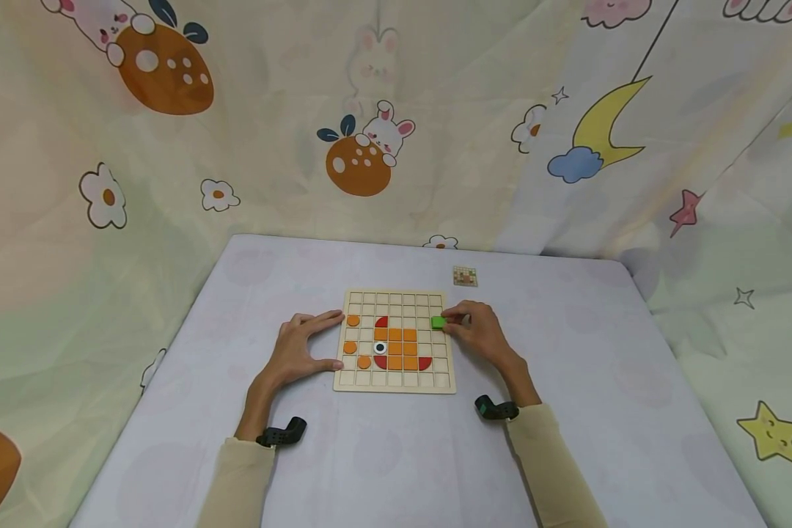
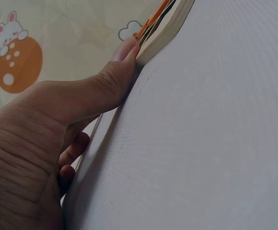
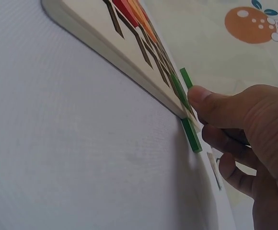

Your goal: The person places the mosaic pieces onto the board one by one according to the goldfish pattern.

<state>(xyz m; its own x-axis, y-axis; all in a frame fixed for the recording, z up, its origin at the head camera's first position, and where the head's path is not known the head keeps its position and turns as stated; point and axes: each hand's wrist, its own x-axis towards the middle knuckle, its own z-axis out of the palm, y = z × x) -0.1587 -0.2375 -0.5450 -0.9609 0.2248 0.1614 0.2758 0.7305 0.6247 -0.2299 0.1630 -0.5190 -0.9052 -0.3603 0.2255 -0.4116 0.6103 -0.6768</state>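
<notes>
A square wooden grid board [image 1: 396, 380] lies on the table. Against its left edge rests my left hand [image 1: 293, 350], thumb and fingers spread apart and fairly straight; the left wrist view has the thumb [image 2: 115, 74] touching the board's side near a corner. My right hand [image 1: 480, 331] pinches a green square tile [image 1: 438, 323] over the right-hand column of cells. Seen edge-on in the right wrist view, that tile [image 3: 191, 136] is partly hidden by the thumb. Orange squares [image 1: 402, 348], red quarter-round pieces [image 1: 425, 363] and a round eye piece [image 1: 380, 347] sit grouped mid-board.
Three orange discs [image 1: 350, 347] sit in cells at the board's left side. Beyond the board's upper right lies a small patterned card [image 1: 465, 276]. The table [image 1: 396, 462] has a pale cover, and a printed cloth [image 1: 270, 147] hangs behind it.
</notes>
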